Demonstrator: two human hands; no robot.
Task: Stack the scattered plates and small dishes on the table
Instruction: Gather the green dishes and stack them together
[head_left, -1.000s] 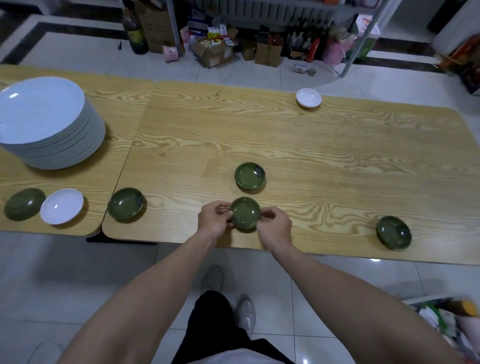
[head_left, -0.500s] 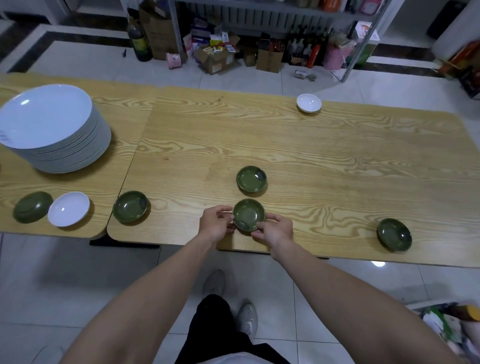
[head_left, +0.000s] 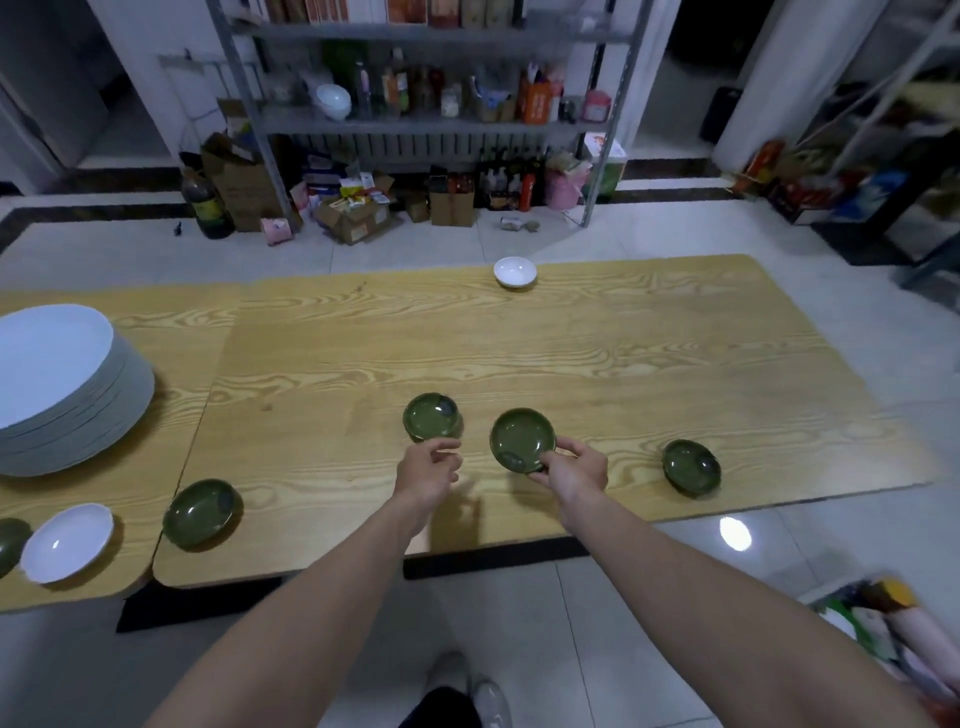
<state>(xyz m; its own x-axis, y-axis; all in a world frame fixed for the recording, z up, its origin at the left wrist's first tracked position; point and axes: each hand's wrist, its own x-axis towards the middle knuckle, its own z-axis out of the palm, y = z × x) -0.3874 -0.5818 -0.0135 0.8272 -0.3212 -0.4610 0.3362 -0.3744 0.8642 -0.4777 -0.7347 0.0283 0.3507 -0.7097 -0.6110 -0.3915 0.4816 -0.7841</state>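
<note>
Pinching green dish (head_left: 522, 439) by near rim: right hand (head_left: 574, 467).

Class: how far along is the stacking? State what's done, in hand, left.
Done: the tall stack of large white plates. In hand: the right hand pinches one small round green dish; the left hand holds nothing. Left: four more green dishes and two small white dishes lie scattered.

bare forearms (head_left: 322, 587) with sleeves out of view — dark trousers (head_left: 441, 707) below, pale grey shoes (head_left: 488, 699).
</note>
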